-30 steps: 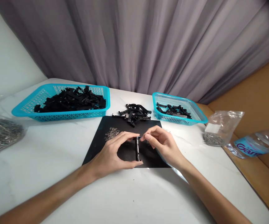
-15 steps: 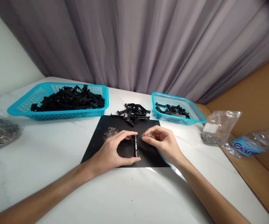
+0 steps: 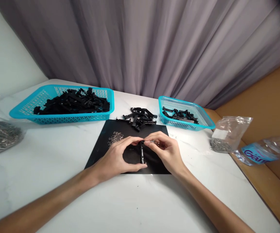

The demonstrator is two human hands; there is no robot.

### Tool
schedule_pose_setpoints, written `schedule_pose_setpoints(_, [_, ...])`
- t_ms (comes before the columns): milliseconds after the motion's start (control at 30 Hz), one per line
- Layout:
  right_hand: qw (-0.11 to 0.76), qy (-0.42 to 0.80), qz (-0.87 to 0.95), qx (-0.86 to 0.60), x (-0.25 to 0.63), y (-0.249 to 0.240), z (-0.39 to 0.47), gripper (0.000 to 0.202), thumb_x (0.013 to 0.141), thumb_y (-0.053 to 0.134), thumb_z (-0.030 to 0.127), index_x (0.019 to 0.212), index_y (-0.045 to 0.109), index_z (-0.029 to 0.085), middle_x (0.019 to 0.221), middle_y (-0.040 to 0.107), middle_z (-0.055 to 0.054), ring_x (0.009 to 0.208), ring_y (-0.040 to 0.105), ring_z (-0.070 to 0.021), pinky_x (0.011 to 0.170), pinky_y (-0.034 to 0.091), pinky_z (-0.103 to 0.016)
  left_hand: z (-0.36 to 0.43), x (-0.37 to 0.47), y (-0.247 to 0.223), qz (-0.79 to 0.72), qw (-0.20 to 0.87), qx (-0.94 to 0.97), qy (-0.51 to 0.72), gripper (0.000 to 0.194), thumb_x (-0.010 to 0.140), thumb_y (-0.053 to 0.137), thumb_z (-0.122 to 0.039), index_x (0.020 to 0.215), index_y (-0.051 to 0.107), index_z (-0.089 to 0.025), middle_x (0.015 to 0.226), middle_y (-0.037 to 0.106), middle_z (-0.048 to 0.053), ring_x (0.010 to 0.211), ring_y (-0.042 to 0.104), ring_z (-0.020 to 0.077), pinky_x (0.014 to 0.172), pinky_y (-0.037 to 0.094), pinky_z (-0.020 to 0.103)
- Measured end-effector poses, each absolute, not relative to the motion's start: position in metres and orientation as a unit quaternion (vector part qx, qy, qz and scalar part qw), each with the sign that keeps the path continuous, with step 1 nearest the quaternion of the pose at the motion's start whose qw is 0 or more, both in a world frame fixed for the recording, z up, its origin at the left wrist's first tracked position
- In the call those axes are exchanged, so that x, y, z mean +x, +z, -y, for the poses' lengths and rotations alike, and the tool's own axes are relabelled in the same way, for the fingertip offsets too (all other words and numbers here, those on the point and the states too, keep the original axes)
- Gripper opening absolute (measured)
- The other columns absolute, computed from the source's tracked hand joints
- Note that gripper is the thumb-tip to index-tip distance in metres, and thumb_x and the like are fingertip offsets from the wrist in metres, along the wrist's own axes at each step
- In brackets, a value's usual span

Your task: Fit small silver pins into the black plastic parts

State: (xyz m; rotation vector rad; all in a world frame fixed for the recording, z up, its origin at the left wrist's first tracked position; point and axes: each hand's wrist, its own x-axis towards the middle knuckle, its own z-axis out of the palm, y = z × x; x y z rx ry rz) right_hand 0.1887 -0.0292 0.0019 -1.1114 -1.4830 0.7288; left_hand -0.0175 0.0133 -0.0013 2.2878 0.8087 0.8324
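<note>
A narrow black plastic part (image 3: 141,153) stands lengthwise between the thumb and fingers of my left hand (image 3: 117,155), above a black mat (image 3: 98,155). My right hand (image 3: 165,147) is closed in a pinch at the far end of that part, its fingertips touching it. Whatever the pinch holds is too small or too hidden to make out. On the mat, a heap of small shiny metal pieces (image 3: 115,137) lies beyond my left hand. More small metal pieces (image 3: 155,141) show partly behind my right fingers.
Similar black parts (image 3: 140,118) lie piled at the mat's far edge. Blue baskets of black parts stand at the left (image 3: 69,118) and right (image 3: 188,124). Bags of metal pieces sit far left (image 3: 1,136) and right (image 3: 221,144), near a plastic bottle (image 3: 258,152).
My right hand has moved left, bringing its pinched fingertips onto the far end of the black part. My left hand keeps its hold almost unmoved.
</note>
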Motion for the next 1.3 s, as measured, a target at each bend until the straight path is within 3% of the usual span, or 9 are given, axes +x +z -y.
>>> schedule_pose_setpoints(233, [0.547, 0.308, 0.617, -0.475, 0.185, -0.001, 0.029, 0.006, 0.089, 0.074, 0.023, 0.087, 0.080, 0.024, 0.092, 0.073, -0.003, 0.079, 0.064, -0.0166, 0.060, 0.044, -0.029, -0.012, -0.018, -0.003, -0.311, 0.282, 0.852, 0.314, 0.063, 0.072, 0.087, -0.042, 0.126, 0.058, -0.025, 0.116, 0.072, 0.003, 0.106, 0.070, 0.0230, 0.095, 0.057, 0.037])
schedule_pose_setpoints(533, [0.548, 0.192, 0.656, -0.483, 0.175, -0.005, 0.036, 0.013, 0.092, 0.066, 0.013, 0.092, 0.076, 0.023, 0.096, 0.071, -0.004, 0.082, 0.065, -0.0164, 0.059, 0.044, -0.029, -0.012, -0.016, -0.003, -0.303, 0.275, 0.852, 0.328, 0.061, 0.071, 0.088, -0.040, 0.123, 0.060, -0.023, 0.113, 0.073, 0.004, 0.103, 0.071, 0.0229, 0.093, 0.058, 0.036])
schedule_pose_setpoints(700, [0.563, 0.191, 0.630, -0.500, 0.169, -0.007, 0.039, 0.012, 0.093, 0.066, 0.016, 0.087, 0.073, 0.022, 0.094, 0.069, -0.004, 0.080, 0.064, -0.0164, 0.058, 0.044, -0.029, -0.011, -0.017, -0.005, -0.295, 0.273, 0.851, 0.338, 0.062, 0.072, 0.087, -0.040, 0.125, 0.059, -0.023, 0.114, 0.073, 0.003, 0.104, 0.070, 0.0225, 0.095, 0.058, 0.035])
schedule_pose_setpoints(1133, [0.526, 0.121, 0.661, -0.521, 0.167, -0.008, 0.042, 0.015, 0.089, 0.061, 0.010, 0.088, 0.070, 0.022, 0.091, 0.068, -0.004, 0.069, 0.061, -0.0147, 0.053, 0.044, -0.029, -0.010, -0.016, -0.005, -0.296, 0.275, 0.854, 0.328, 0.057, 0.073, 0.086, -0.039, 0.122, 0.061, -0.023, 0.116, 0.073, 0.004, 0.105, 0.070, 0.0237, 0.095, 0.058, 0.037])
schedule_pose_setpoints(1300, [0.489, 0.067, 0.691, -0.528, 0.167, -0.011, 0.043, 0.018, 0.095, 0.057, 0.013, 0.094, 0.072, 0.023, 0.096, 0.070, -0.006, 0.071, 0.065, -0.0159, 0.058, 0.050, -0.032, -0.011, -0.017, -0.005, -0.292, 0.263, 0.859, 0.327, 0.057, 0.075, 0.086, -0.038, 0.123, 0.061, -0.023, 0.120, 0.072, 0.004, 0.108, 0.069, 0.0232, 0.098, 0.057, 0.037])
